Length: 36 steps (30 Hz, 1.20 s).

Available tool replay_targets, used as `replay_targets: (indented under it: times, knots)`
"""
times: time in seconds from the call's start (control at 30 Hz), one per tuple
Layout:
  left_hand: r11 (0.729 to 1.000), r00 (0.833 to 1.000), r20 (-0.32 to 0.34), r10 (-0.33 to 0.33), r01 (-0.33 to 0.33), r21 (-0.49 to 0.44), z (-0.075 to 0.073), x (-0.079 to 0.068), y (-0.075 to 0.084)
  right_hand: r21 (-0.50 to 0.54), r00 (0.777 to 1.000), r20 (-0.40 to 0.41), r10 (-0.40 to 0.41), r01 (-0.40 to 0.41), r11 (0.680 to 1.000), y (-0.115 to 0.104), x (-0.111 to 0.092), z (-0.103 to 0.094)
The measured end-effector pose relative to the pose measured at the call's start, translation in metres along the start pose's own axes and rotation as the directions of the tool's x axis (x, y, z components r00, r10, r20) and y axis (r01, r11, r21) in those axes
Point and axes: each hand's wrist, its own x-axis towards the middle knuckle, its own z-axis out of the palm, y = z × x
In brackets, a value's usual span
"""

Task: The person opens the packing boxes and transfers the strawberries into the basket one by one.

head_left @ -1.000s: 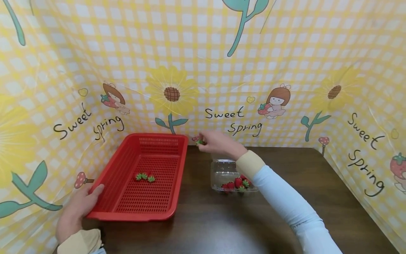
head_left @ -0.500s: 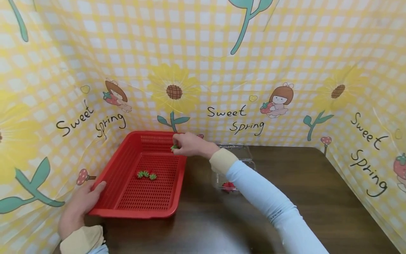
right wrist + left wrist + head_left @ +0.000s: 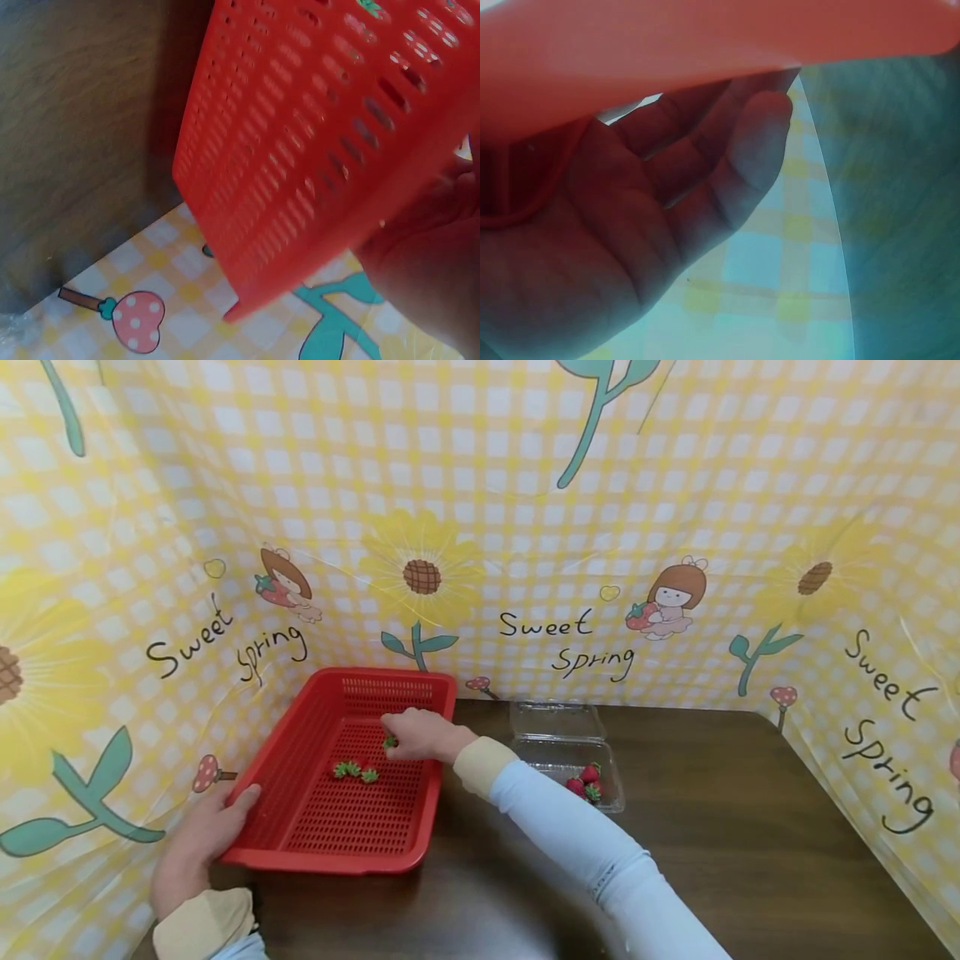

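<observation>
A red plastic basket [image 3: 431, 793] with slotted sides and floor stands on the table's left part. My left hand [image 3: 213, 827] grips its near left rim, the thumb over the edge; in the left wrist view the fingers [image 3: 757, 142] curl beneath the red rim. My right hand [image 3: 422, 735] is over the basket's right side and pinches a strawberry [image 3: 389, 742], of which little but green leaves shows. Several strawberries [image 3: 370, 775] lie on the basket floor, leaves up. In the right wrist view the basket's slotted wall [image 3: 277, 150] hides the right fingers.
An open clear plastic clamshell box [image 3: 615, 777] with several strawberries [image 3: 591, 772] stands to the right; the sleeve partly covers it. A yellow checked cloth [image 3: 510, 543] surrounds the dark wooden table [image 3: 720, 827] at the back and sides.
My right hand has moved left from beside the clamshell box and lowered into the basket with the strawberry. My left hand keeps its grip on the rim.
</observation>
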Motion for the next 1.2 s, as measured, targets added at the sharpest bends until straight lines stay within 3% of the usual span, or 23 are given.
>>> replay_targets:
  times: [0.4,0.77,0.83,0.93,1.07,1.2]
  knots:
    - [1.000,1.000,0.012,-0.021,0.021,-0.024,0.001,0.001,0.000,-0.204,0.995,0.049,0.082,-0.070,0.976,-0.018,0.020,0.039]
    - [1.000,1.000,-0.001,-0.007,0.007,-0.010,0.000,0.000,0.001,-0.245,0.991,0.083,0.104,-0.080,0.966,-0.019,0.022,0.038]
    - [1.000,1.000,0.002,-0.011,0.011,-0.014,0.001,0.001,0.001,-0.220,0.996,0.043,0.084,-0.073,0.973,-0.017,0.020,0.035]
    - [1.000,1.000,0.003,-0.004,0.004,-0.018,0.002,0.001,0.001,-0.162,0.996,-0.086,0.032,-0.045,0.986,-0.013,0.016,0.024]
    - [1.000,1.000,0.003,0.004,-0.004,-0.009,0.003,0.004,0.000,-0.009,0.958,-0.287,-0.005,0.002,1.000,-0.005,0.003,0.001]
    - [1.000,1.000,0.001,-0.004,0.004,-0.004,0.001,0.007,0.000,0.122,0.918,-0.397,-0.003,0.056,0.991,-0.001,-0.014,-0.027]
